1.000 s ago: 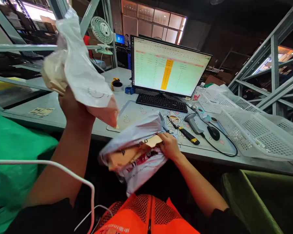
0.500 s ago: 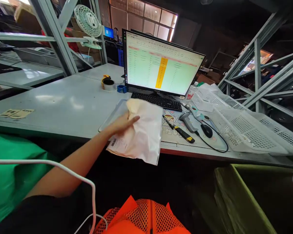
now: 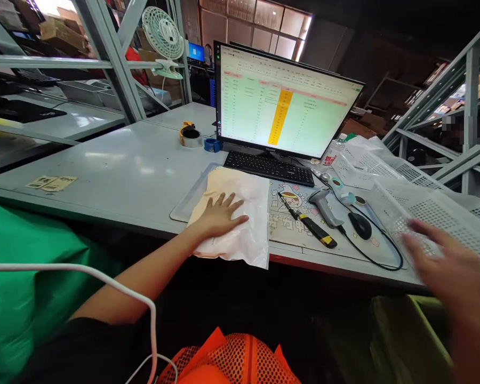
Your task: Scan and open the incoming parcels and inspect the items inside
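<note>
A white plastic mailing bag (image 3: 248, 197) lies on the desk mat, its near edge hanging over the front of the desk. My left hand (image 3: 220, 216) rests flat on the bag with its fingers spread. At the right, my right hand (image 3: 444, 261) is blurred by motion in front of a white perforated basket (image 3: 456, 213); nothing shows in it, and its finger posture is smeared. Right of the bag lie a black and yellow utility knife (image 3: 314, 229), a thin black pen-like tool (image 3: 288, 205), a grey barcode scanner (image 3: 326, 208) and a black mouse (image 3: 360, 225).
A monitor (image 3: 256, 106) and keyboard (image 3: 268, 168) stand behind the bag. Tape rolls (image 3: 191, 137) sit left of the monitor. Two paper tags (image 3: 52, 183) lie at the desk's left. A green bin (image 3: 396, 330) stands below right, and a white cable (image 3: 104, 277) crosses the lower left.
My left hand has gone from gripping the bag's left side to lying spread on it, and the bag now rests flatter on the mat. My right hand has come into view at the right.
</note>
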Motion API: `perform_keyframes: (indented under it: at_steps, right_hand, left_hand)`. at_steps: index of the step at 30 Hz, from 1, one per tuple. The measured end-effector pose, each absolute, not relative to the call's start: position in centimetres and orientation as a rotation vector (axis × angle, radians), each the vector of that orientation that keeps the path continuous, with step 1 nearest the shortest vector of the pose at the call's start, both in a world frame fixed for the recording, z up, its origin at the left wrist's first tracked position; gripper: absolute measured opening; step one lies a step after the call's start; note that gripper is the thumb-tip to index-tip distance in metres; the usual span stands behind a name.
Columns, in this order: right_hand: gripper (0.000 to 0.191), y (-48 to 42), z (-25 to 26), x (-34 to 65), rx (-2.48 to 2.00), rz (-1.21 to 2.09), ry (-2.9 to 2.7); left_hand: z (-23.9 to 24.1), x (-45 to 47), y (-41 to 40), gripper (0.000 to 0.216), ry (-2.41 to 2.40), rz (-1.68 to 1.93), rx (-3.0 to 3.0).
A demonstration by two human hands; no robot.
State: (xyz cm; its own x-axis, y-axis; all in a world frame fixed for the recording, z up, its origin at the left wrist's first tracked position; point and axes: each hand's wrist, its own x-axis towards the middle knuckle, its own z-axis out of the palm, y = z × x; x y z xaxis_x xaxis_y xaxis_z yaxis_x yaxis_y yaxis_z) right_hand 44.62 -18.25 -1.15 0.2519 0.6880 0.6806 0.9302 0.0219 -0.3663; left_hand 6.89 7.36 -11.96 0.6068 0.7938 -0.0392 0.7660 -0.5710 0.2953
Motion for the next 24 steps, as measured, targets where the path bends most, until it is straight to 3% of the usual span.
perform_keyframes:
  at_steps: [2,5,9,12,15,20,24]
  right_hand:
    - [0.041,-13.0,-3.3,40.2,-1.683,-0.212,-1.715]
    - [0.045,-4.7,-8.0,30.6,-1.612,0.148,-2.033]
    - [0.059,0.8,-12.0,23.8,-1.685,0.300,-2.296]
    - [0.054,2.5,-12.2,25.9,-1.883,0.281,-2.401]
    - [0.053,3.8,-11.1,30.3,-2.064,0.061,-2.317]
    - [0.049,1.8,-9.1,37.9,-2.063,-0.207,-1.875]
    - [0.057,-2.0,-8.7,44.2,-2.474,-0.231,-1.471]
  left_hand:
    - [-12.4,8.5,6.8,0.086,1.349,0.161,2.449]
    - [-12.4,9.7,6.4,0.081,1.546,0.252,2.304]
    - [-11.8,7.6,6.3,0.071,1.759,0.370,2.045]
    - [-11.5,4.8,5.1,0.068,1.553,0.385,2.102]
    - [-11.4,3.4,2.7,0.070,1.329,0.293,2.355]
    - [-12.5,4.3,-0.1,0.085,1.240,0.339,2.714]
    - [-14.6,7.2,-0.7,0.085,1.102,0.382,2.830]
